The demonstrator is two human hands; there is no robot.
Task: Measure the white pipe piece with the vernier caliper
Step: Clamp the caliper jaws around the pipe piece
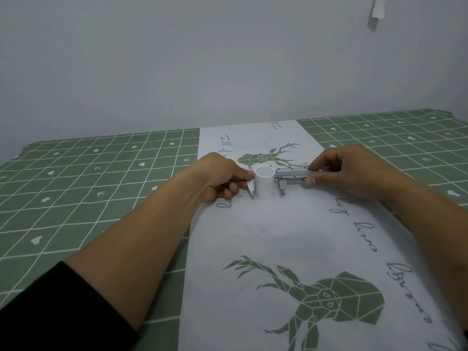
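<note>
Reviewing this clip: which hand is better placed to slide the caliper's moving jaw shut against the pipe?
Right. The right hand pinches the vernier caliper at its scale, beside the sliding jaw, which stands apart from the white pipe piece. The left hand holds the fixed-jaw end at the pipe's other side, steadying it.

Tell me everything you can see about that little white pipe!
The white pipe piece is a short, smooth tube, plastic by the look of it, standing upright on the white strip of the tablecloth with its open round end facing up. It stands between the two lower jaws of the vernier caliper. The left hand touches its left side with the thumb; the right hand holds the caliper, not the pipe.
</note>
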